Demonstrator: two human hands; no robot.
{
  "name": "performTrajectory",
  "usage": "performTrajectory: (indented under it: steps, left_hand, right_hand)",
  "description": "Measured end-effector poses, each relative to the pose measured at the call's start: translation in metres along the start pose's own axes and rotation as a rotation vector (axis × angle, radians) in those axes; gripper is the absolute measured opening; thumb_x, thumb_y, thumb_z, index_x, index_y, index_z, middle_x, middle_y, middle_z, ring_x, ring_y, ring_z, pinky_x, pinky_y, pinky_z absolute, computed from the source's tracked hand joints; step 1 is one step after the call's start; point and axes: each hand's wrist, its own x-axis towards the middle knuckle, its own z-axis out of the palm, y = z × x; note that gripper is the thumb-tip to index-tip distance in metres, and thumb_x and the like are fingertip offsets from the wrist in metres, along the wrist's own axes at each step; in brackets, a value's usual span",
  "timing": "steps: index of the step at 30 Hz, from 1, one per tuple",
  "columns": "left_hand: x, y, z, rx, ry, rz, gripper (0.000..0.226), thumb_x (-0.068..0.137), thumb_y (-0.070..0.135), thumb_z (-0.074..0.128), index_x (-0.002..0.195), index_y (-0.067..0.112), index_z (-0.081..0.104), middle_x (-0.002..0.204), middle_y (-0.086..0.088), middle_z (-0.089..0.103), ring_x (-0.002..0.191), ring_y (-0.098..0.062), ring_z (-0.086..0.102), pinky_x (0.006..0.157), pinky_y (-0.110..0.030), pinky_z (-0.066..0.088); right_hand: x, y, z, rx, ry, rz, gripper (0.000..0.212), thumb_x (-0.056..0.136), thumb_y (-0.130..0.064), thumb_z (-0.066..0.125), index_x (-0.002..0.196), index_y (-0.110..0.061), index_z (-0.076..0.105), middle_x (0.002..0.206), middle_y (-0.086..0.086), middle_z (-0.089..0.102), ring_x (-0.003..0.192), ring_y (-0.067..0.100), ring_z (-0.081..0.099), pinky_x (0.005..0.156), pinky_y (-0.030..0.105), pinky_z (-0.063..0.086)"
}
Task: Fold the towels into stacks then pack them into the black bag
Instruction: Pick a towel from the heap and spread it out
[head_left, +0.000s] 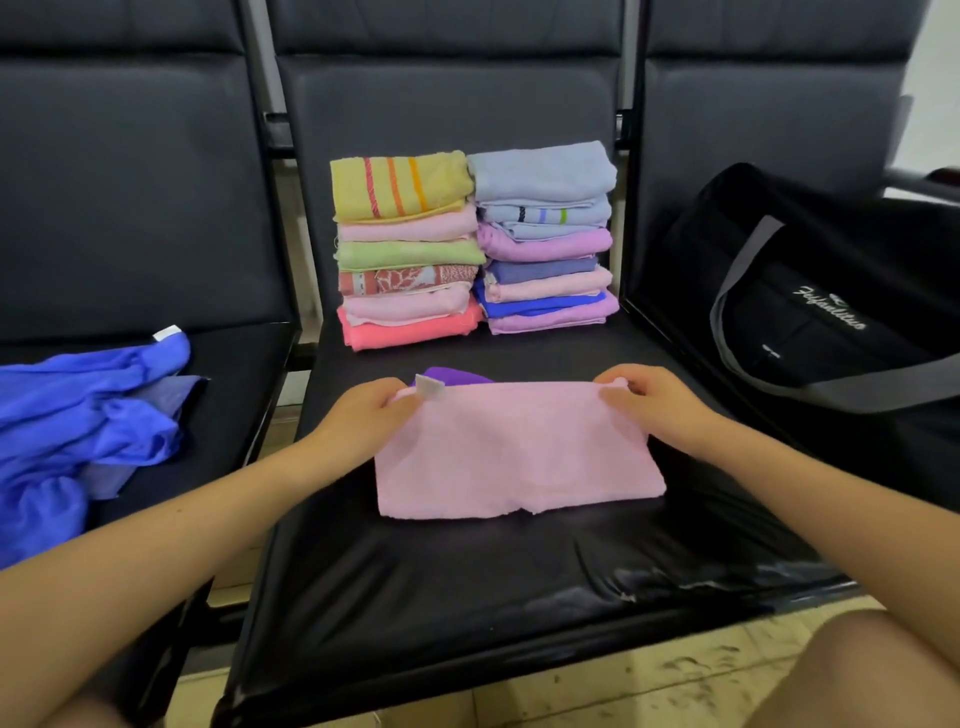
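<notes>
Bare forearms reach over the middle seat (467, 582) to a pink towel (519, 457) lying folded flat on it. Left hand (363, 415) pinches the towel's far left corner beside a white tag (430, 387); right hand (649, 400) pinches the far right corner, fingers curled. A purple cloth (457, 375) peeks out from behind the towel's far edge. Farther back stand two stacks, touching: left stack (408, 249), right stack (545, 239). Black bag (831, 291) sits on the right seat. Blue towels (78, 415) lie crumpled on the left seat.
</notes>
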Motion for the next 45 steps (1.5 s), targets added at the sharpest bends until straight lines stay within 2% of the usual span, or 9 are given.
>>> performTrajectory:
  steps: [8, 11, 15, 21, 26, 32, 37, 41, 45]
  left_hand:
    - [-0.025, 0.023, -0.013, -0.456, 0.116, -0.16, 0.035, 0.093, 0.005, 0.043, 0.059, 0.013, 0.046, 0.057, 0.0, 0.048, 0.063, -0.02, 0.045, 0.066, -0.034, 0.037]
    - [-0.036, 0.02, -0.026, -0.43, 0.101, -0.154, 0.033, 0.093, 0.004, 0.046, 0.061, 0.011, 0.044, 0.055, 0.002, 0.046, 0.052, -0.012, 0.042, 0.054, -0.023, 0.038]
    - [-0.053, 0.001, -0.038, -0.682, -0.049, -0.362, 0.02, 0.092, 0.019, 0.057, 0.073, 0.012, 0.06, 0.073, -0.006, 0.06, 0.07, -0.019, 0.057, 0.071, -0.035, 0.046]
    - [-0.056, -0.039, -0.036, -0.144, -0.012, -0.284, 0.01, 0.092, 0.019, 0.061, 0.1, 0.017, 0.065, 0.102, -0.004, 0.065, 0.085, -0.014, 0.061, 0.067, -0.025, 0.048]
    - [-0.046, -0.038, -0.029, 0.216, 0.035, -0.037, 0.021, 0.094, 0.02, 0.054, 0.114, 0.022, 0.056, 0.107, 0.004, 0.059, 0.096, -0.014, 0.055, 0.077, -0.027, 0.042]
    - [-0.041, -0.035, -0.012, 0.556, 0.132, 0.107, 0.046, 0.094, 0.023, 0.054, 0.138, 0.021, 0.043, 0.129, -0.003, 0.047, 0.12, -0.02, 0.044, 0.091, -0.031, 0.042]
    - [-0.049, -0.036, 0.002, 0.643, 0.02, 0.419, 0.039, 0.091, 0.032, 0.051, 0.127, 0.017, 0.057, 0.13, -0.002, 0.051, 0.124, -0.023, 0.044, 0.1, -0.036, 0.037]
    - [-0.058, -0.044, 0.009, 0.73, -0.197, 0.391, 0.085, 0.072, 0.056, 0.004, 0.137, 0.024, 0.049, 0.141, 0.003, 0.043, 0.132, -0.018, 0.038, 0.108, -0.031, 0.027]
    - [-0.063, -0.046, 0.007, 0.725, -0.217, 0.437, 0.087, 0.071, 0.059, 0.002, 0.138, 0.028, 0.047, 0.14, 0.006, 0.044, 0.13, -0.016, 0.039, 0.107, -0.031, 0.029]
  right_hand:
    - [-0.01, -0.04, 0.0, 0.625, 0.013, 0.128, 0.026, 0.096, -0.008, 0.048, 0.11, -0.014, 0.068, 0.111, 0.006, 0.069, 0.101, 0.022, 0.064, 0.082, 0.035, 0.051]
    - [-0.012, -0.051, 0.004, 0.705, -0.084, 0.186, 0.029, 0.093, -0.006, 0.048, 0.113, -0.012, 0.068, 0.112, 0.006, 0.07, 0.105, 0.023, 0.065, 0.085, 0.036, 0.051]
    - [-0.02, -0.051, 0.014, 0.613, -0.249, 0.388, 0.022, 0.089, -0.007, 0.054, 0.102, -0.011, 0.071, 0.102, 0.006, 0.071, 0.092, 0.021, 0.065, 0.078, 0.032, 0.052]
    - [-0.028, -0.018, 0.048, -0.065, -0.469, 0.275, 0.04, 0.088, 0.005, 0.035, 0.09, -0.012, 0.071, 0.067, 0.006, 0.05, 0.053, 0.014, 0.039, 0.043, 0.02, 0.025]
    - [-0.01, -0.015, 0.061, -0.266, -0.344, 0.097, 0.036, 0.09, 0.005, 0.039, 0.072, -0.017, 0.061, 0.082, -0.002, 0.06, 0.086, 0.018, 0.053, 0.06, 0.016, 0.04]
    - [0.009, -0.005, 0.063, -0.471, -0.196, 0.082, 0.033, 0.094, -0.014, 0.044, 0.125, -0.009, 0.054, 0.125, 0.013, 0.058, 0.109, 0.029, 0.057, 0.089, 0.035, 0.046]
    - [0.0, -0.014, 0.061, -0.547, -0.194, 0.339, 0.06, 0.081, -0.053, 0.065, 0.115, -0.006, 0.05, 0.104, 0.004, 0.055, 0.092, 0.022, 0.055, 0.071, 0.029, 0.042]
    - [-0.013, -0.018, 0.042, -0.321, -0.351, 0.532, 0.039, 0.076, -0.04, 0.076, 0.087, -0.008, 0.057, 0.073, 0.001, 0.053, 0.063, 0.016, 0.051, 0.052, 0.025, 0.035]
    - [-0.026, -0.019, 0.028, 0.069, -0.359, 0.55, 0.023, 0.084, -0.02, 0.071, 0.097, -0.001, 0.068, 0.092, 0.013, 0.071, 0.085, 0.028, 0.067, 0.074, 0.032, 0.051]
